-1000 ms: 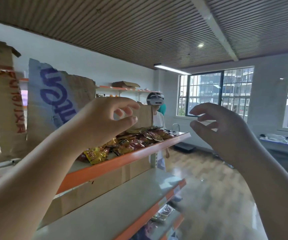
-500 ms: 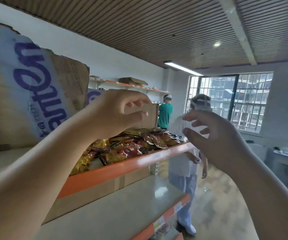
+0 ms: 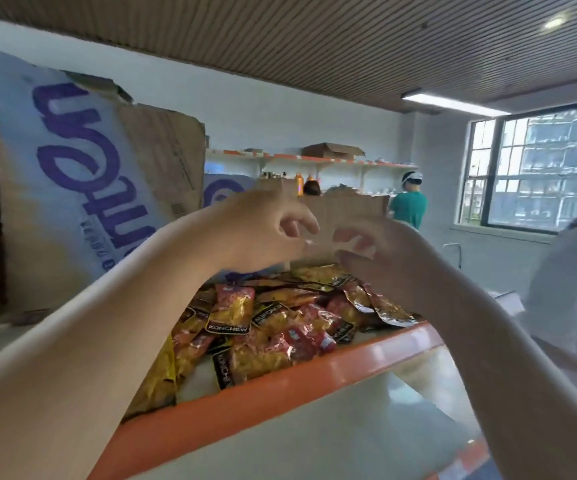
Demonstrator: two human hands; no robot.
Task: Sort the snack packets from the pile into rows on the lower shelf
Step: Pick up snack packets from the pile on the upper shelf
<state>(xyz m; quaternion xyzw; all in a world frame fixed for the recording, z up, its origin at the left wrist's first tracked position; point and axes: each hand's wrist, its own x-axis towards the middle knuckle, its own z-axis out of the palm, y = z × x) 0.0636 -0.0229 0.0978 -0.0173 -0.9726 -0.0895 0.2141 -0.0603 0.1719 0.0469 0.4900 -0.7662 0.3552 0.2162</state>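
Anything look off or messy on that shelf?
Yes. The snack packets lie in a jumbled heap on the orange-edged shelf, overlapping at all angles, not in rows. The cardboard box left of them has a torn, ragged top edge.

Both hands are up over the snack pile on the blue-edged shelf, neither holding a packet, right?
Not blue: the head view shows the shelf edge is orange. The left hand and right hand are up over the snack pile, neither holding a packet.
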